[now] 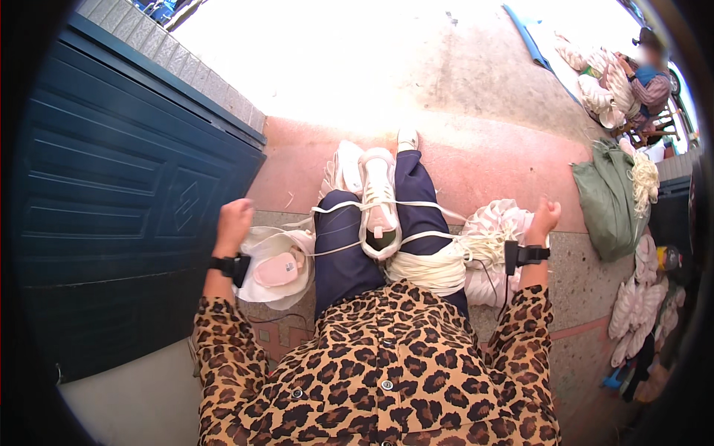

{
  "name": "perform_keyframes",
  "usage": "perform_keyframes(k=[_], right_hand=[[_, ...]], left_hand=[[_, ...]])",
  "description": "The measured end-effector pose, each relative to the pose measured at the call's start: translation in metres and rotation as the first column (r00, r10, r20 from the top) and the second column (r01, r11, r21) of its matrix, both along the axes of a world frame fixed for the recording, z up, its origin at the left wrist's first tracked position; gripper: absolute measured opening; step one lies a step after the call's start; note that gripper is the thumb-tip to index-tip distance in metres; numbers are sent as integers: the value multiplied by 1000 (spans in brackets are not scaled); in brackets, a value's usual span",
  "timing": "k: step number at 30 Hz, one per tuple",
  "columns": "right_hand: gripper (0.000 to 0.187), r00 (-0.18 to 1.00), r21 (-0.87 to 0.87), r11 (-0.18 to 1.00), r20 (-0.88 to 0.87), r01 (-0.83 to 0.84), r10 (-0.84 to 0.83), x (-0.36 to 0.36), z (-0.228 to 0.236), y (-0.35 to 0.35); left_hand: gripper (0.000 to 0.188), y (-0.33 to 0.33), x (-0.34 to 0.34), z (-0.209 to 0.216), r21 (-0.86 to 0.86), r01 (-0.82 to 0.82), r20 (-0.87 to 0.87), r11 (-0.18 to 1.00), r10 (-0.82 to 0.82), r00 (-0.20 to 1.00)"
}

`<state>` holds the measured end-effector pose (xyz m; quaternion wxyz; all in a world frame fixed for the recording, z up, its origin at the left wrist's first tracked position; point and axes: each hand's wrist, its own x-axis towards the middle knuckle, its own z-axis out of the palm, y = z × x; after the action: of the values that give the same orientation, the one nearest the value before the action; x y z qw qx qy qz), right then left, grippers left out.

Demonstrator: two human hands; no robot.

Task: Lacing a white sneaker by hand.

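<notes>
A pale pink and white sneaker (378, 189) rests between my thighs, toe pointing away, heel opening nearest me. White shoelaces (424, 204) run from it to both sides across my dark trousers. My left hand (236, 219) is closed, raised out to the left; a lace leads toward it. On the other side my right hand (547, 214) is likewise raised, fingers curled, and the other lace runs its way. The lace ends at my fingers are too fine to follow. A thick bundle of cream laces (428, 272) lies over my right thigh.
Left of my leg, a white bag (256, 291) holds pink shoes. More pale shoes (500, 223) are heaped at my right, others (344, 169) beyond my left knee. A dark blue door (134, 178) stands left; a green sack (611, 201) right. Another person sits far right among shoes.
</notes>
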<state>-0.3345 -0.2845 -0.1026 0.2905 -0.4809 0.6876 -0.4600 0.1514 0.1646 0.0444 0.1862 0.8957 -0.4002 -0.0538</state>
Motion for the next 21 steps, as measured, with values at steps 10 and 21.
perform_keyframes(k=[10,21], right_hand=[[29,153,54,213,-533,-976,832,205,80,187],[14,94,117,181,-522,-977,848,207,72,198]], left_hand=[[38,-133,-171,-41,-15,533,182,846,-521,834],[24,-130,-153,-61,-109,355,223,928,-325,919]])
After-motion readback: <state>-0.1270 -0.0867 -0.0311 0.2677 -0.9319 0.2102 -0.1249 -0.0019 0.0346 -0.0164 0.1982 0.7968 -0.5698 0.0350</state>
